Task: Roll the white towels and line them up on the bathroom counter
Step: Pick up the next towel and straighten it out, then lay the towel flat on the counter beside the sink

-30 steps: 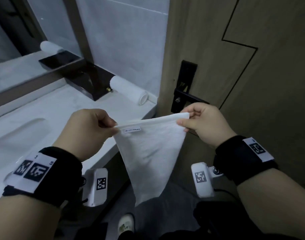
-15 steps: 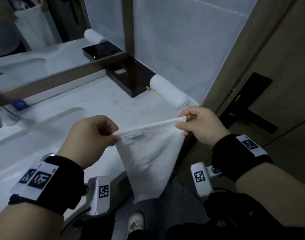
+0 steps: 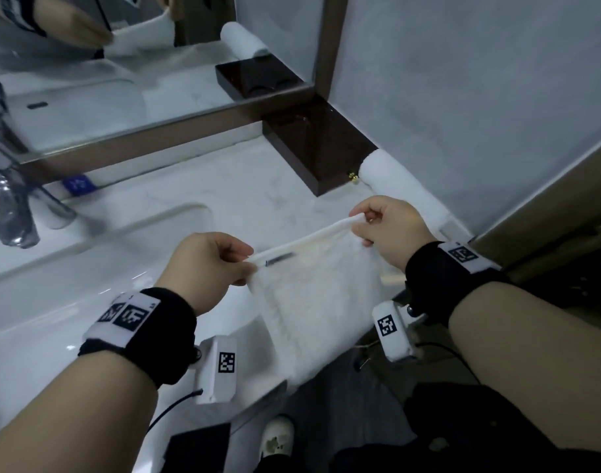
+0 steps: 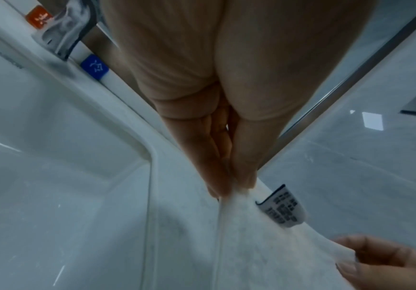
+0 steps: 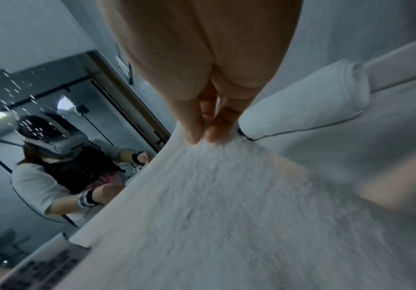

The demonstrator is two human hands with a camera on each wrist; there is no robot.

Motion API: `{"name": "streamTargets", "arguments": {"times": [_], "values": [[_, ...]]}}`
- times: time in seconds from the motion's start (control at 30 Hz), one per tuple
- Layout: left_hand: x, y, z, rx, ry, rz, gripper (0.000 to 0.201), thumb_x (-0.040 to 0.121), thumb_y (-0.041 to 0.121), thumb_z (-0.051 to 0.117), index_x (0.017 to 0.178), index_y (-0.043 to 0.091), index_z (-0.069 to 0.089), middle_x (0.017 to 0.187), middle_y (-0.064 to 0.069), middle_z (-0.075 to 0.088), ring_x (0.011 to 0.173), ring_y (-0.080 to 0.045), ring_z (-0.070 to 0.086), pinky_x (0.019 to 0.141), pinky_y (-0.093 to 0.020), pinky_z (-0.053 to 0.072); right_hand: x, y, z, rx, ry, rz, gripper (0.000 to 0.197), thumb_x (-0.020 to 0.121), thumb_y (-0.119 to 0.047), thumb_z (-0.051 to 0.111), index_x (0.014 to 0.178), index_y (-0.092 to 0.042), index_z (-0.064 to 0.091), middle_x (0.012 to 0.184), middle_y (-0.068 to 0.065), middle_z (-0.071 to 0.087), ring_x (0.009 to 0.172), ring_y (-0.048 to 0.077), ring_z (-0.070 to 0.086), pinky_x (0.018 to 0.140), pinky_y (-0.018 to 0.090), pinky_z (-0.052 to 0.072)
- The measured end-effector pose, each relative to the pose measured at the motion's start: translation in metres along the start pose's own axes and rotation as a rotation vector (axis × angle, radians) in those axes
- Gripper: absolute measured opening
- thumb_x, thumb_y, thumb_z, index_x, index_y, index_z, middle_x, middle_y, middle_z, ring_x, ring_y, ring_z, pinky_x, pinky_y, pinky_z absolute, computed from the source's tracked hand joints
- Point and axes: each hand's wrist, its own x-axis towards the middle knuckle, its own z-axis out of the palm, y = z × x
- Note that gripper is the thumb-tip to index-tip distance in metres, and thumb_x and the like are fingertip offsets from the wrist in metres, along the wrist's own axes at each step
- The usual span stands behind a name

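Terry cloth, soft and limp, hangs between my two hands above the front edge of the bathroom counter (image 3: 224, 186). My left hand (image 3: 210, 264) pinches one top corner of the white towel (image 3: 312, 302) between thumb and fingertips, close to the care label (image 4: 282, 208) sewn into the hem. My right hand (image 3: 387, 230) pinches the opposite top corner in the same narrow way, thumb against the first two fingers (image 5: 194, 125). The hem runs nearly taut from one pinch to the other, and the rest of the cloth drops freely, its lower part falling past the counter edge toward the floor.

It looks light, with no stiffness of its own, so I judge it will sag and fold wherever I leave it unsupported. Corners and hem seem the best places to hold, since the stitched edge gives the fingers something firm and keeps the cloth square. Its pile should grip rather than slip, which I expect will help a roll stay tight.

One rolled towel (image 3: 404, 192) already lies at the back right of the counter, against the wall and just beside the dark wooden box (image 3: 312, 145). Bare counter lies between the box and the basin (image 3: 97, 247), where I could spread this one flat.
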Motion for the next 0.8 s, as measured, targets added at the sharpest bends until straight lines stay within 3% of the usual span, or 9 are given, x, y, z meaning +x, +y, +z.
{"name": "streamTargets", "arguments": {"times": [0.17, 0.3, 0.5, 0.6, 0.7, 0.8], "values": [[0.028, -0.019, 0.007, 0.027, -0.001, -0.075, 0.016, 0.079, 0.003, 0.078, 0.082, 0.016, 0.07, 0.064, 0.001, 0.073, 0.054, -0.008, 0.07, 0.052, -0.008, 0.048, 0.033, 0.009, 0.019, -0.151, -0.085, 0.014, 0.02, 0.082, -0.006, 0.066, 0.087, -0.024, 0.07, 0.07, -0.006, 0.054, 0.055, 0.011, 0.057, 0.066, 0.029, 0.056], [0.042, -0.03, 0.015, 0.118, -0.003, -0.097, 0.014, 0.079, 0.006, 0.078, 0.085, 0.017, 0.071, 0.072, 0.0, 0.073, 0.055, -0.006, 0.068, 0.05, -0.004, 0.043, 0.05, 0.018, 0.032, -0.275, -0.136, -0.012, 0.018, 0.082, -0.008, 0.066, 0.081, -0.027, 0.067, 0.071, -0.007, 0.059, 0.067, 0.013, 0.057, 0.064, 0.021, 0.045], [0.051, -0.045, 0.026, 0.26, 0.018, -0.123, 0.014, 0.078, 0.01, 0.074, 0.082, 0.023, 0.074, 0.07, 0.006, 0.071, 0.064, -0.006, 0.064, 0.055, -0.009, 0.04, 0.066, 0.032, 0.05, -0.374, -0.181, -0.016, 0.018, 0.081, -0.007, 0.066, 0.074, -0.024, 0.067, 0.071, -0.008, 0.061, 0.071, 0.013, 0.057, 0.058, 0.018, 0.04], [0.053, -0.051, 0.03, 0.327, 0.03, -0.114, 0.019, 0.08, 0.014, 0.074, 0.073, 0.032, 0.07, 0.071, 0.009, 0.07, 0.07, -0.006, 0.065, 0.059, -0.013, 0.043, 0.072, 0.039, 0.057, -0.382, -0.208, -0.034, 0.021, 0.08, -0.005, 0.065, 0.071, -0.023, 0.066, 0.075, -0.002, 0.065, 0.074, 0.017, 0.06, 0.062, 0.023, 0.044], [0.054, -0.055, 0.034, 0.361, 0.044, -0.088, 0.021, 0.079, 0.017, 0.075, 0.071, 0.034, 0.067, 0.073, 0.013, 0.068, 0.071, -0.003, 0.064, 0.062, -0.012, 0.044, 0.075, 0.046, 0.061, -0.289, -0.226, 0.0, 0.021, 0.079, -0.001, 0.063, 0.07, -0.021, 0.065, 0.071, 0.002, 0.063, 0.067, 0.024, 0.061, 0.062, 0.031, 0.052], [0.055, -0.056, 0.037, 0.419, 0.052, -0.042, 0.021, 0.08, 0.016, 0.074, 0.071, 0.033, 0.064, 0.074, 0.014, 0.066, 0.07, -0.001, 0.061, 0.061, -0.013, 0.043, 0.075, 0.05, 0.063, -0.125, -0.211, 0.094, 0.029, 0.081, 0.005, 0.059, 0.067, -0.02, 0.063, 0.066, 0.004, 0.06, 0.051, 0.022, 0.06, 0.056, 0.035, 0.057]]}}
